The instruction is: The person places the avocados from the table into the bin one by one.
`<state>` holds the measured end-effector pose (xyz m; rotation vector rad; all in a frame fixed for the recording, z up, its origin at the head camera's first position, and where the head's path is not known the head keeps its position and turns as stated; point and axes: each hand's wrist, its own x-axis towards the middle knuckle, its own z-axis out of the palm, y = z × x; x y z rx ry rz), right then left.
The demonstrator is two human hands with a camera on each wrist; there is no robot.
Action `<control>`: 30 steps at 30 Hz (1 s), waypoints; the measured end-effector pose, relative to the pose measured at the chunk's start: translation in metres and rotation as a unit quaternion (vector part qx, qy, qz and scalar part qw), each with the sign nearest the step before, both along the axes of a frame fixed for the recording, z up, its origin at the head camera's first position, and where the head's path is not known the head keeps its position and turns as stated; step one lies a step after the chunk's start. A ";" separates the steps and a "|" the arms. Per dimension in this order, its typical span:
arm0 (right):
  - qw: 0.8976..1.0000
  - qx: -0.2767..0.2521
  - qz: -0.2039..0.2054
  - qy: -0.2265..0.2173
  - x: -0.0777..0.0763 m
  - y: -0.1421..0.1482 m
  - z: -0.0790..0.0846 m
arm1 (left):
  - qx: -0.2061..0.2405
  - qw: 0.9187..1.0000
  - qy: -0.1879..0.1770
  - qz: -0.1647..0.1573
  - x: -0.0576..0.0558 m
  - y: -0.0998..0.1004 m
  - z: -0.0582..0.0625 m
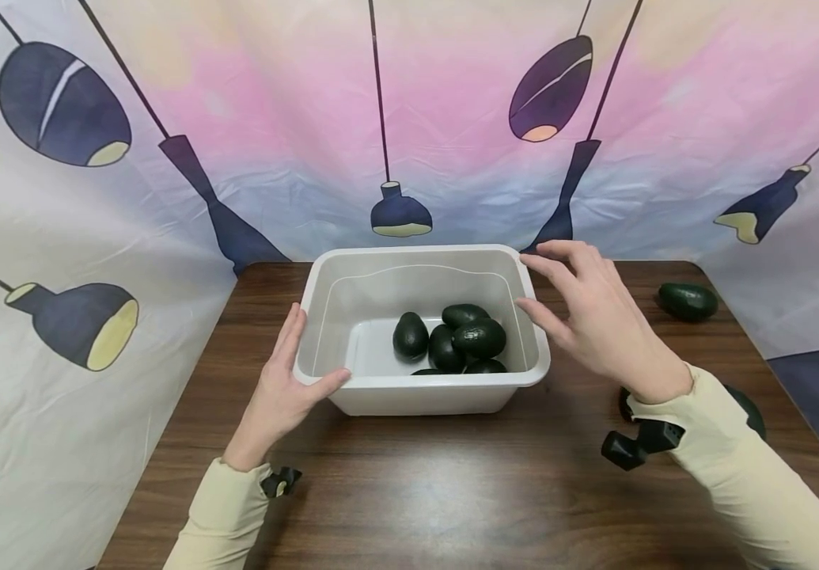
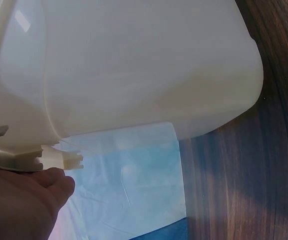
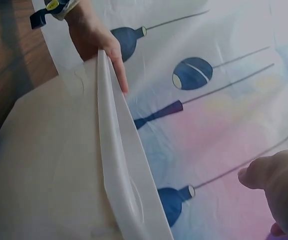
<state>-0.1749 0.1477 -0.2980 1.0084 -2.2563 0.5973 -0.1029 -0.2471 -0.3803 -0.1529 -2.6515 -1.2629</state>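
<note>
A pale grey plastic bin [image 1: 423,396] stands on the wooden table with several dark green avocados [image 1: 480,339] inside, mostly toward its right half. Its front wall hides part of the nearest ones. At the bin's left side my left hand [image 1: 284,388] holds the rim, thumb laid over the front corner and fingers along the outside. In the left wrist view those fingers [image 2: 59,186] sit under the rim. My right hand [image 1: 587,309] is raised by the right rim, fingers apart and holding nothing; the right wrist view shows its thumb [image 3: 256,172] away from the bin.
One avocado [image 1: 687,302] lies on the table [image 1: 452,491] at the far right. Another avocado [image 1: 747,410] is partly hidden by my right forearm. A printed cloth [image 1: 274,119] hangs behind the table.
</note>
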 end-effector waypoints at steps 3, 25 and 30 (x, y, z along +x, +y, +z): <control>1.000 -0.007 -0.012 -0.003 -0.002 0.010 -0.001 | 0.002 1.000 0.001 -0.001 0.000 0.000 0.000; 0.928 0.007 -0.290 -0.236 -0.086 0.165 -0.035 | 0.016 1.000 0.002 -0.001 0.002 -0.001 -0.003; 0.903 0.020 -0.323 -0.281 -0.099 0.197 -0.049 | 0.018 1.000 0.001 -0.004 0.001 0.000 -0.001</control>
